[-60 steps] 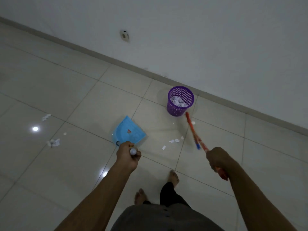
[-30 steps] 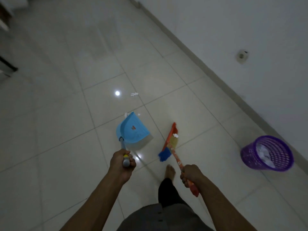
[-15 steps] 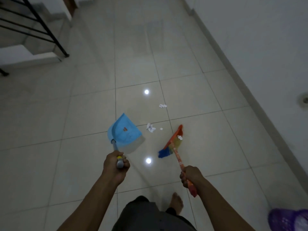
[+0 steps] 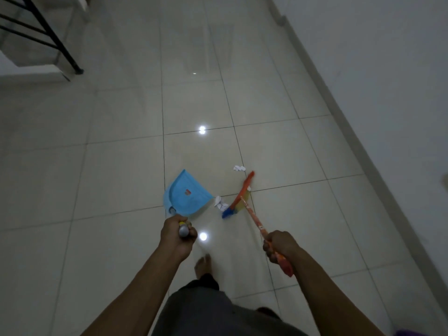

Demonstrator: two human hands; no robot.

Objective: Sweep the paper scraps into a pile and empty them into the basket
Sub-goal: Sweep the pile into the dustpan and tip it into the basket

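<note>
Dim, grainy wide-angle view, lamp glare spots on glossy floor point(image 4: 121, 141).

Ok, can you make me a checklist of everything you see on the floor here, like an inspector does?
Surface: glossy pale tiled floor, with lamp reflections.
Job's things: blue plastic dustpan; orange-handled broom with multicoloured bristles right of it; crumpled white paper scrap between them; another white scrap beyond the broom's tip; purple sliver at the bottom right edge, likely the basket.
Clutter: nothing seen.
Hands: left hand grips the dustpan's handle; right hand grips the broom's handle.
Cables: nothing seen.
Surroundings: white wall on the right; black metal railing top left.
</note>
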